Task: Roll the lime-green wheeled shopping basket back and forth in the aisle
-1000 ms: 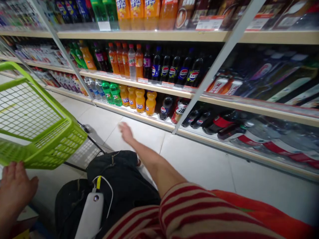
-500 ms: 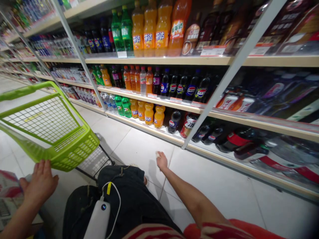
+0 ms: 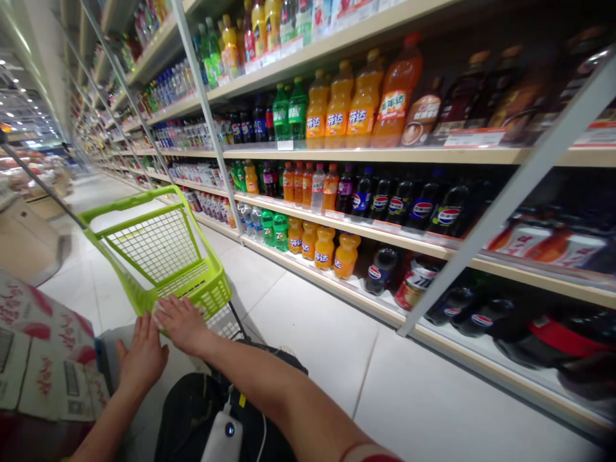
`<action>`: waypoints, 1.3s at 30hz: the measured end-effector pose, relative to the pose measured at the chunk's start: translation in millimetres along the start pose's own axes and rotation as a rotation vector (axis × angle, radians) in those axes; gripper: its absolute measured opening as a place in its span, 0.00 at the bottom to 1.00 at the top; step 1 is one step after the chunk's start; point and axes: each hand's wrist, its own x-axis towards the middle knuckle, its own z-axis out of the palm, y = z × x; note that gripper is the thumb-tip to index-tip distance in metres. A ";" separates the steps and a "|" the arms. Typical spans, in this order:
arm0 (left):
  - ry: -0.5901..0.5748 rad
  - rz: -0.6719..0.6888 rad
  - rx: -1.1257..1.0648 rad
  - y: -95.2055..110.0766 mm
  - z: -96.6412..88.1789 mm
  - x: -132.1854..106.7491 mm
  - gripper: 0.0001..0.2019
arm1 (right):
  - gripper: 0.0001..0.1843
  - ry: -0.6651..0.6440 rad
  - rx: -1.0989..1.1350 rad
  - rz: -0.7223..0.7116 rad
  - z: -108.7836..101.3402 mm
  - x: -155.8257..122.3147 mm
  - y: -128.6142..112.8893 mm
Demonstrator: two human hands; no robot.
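A green shopping cart (image 3: pixel 219 289) with white mesh stands ahead of me on the left. My right hand (image 3: pixel 185 326) reaches across my lap to its near corner, fingers stretched out against the green frame. By those fingertips shows a small pale patch, too blurred to name. Just left of it, my left hand (image 3: pixel 143 359) has its fingers extended at the same corner, the thumb apart. The two hands are close together; whether they touch is unclear. On my lap lies a white power bank (image 3: pixel 222 436) with a cable (image 3: pixel 264 436).
Printed cardboard boxes (image 3: pixel 45 366) are stacked on my left. Along the right runs a shelf rack (image 3: pixel 375 154) with soda bottles (image 3: pixel 323 247), and a grey upright post (image 3: pixel 500 199) slants in front. White floor tiles (image 3: pixel 308 327) lie between. A produce display (image 3: pixel 29 231) stands far left.
My right hand has swung left from over the floor to the cart's corner, beside my left hand. The view has tilted up and turned left, bringing the aisle and boxes further into sight.
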 end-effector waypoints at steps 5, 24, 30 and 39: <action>0.048 0.005 -0.013 -2.5 6.2 -3.1 0.28 | 0.19 0.002 0.016 0.121 -1.1 -10.2 47.9; 0.048 -0.001 0.003 -1.5 10.0 -5.3 0.30 | 0.19 0.018 0.020 0.176 -3.5 -15.4 78.6; 0.019 -0.031 -0.011 8.3 9.0 -4.6 0.31 | 0.22 0.092 0.012 0.284 -5.6 -19.3 76.5; 0.041 -0.019 0.022 10.1 13.2 -6.2 0.33 | 0.18 0.061 0.040 0.011 18.7 -15.7 32.1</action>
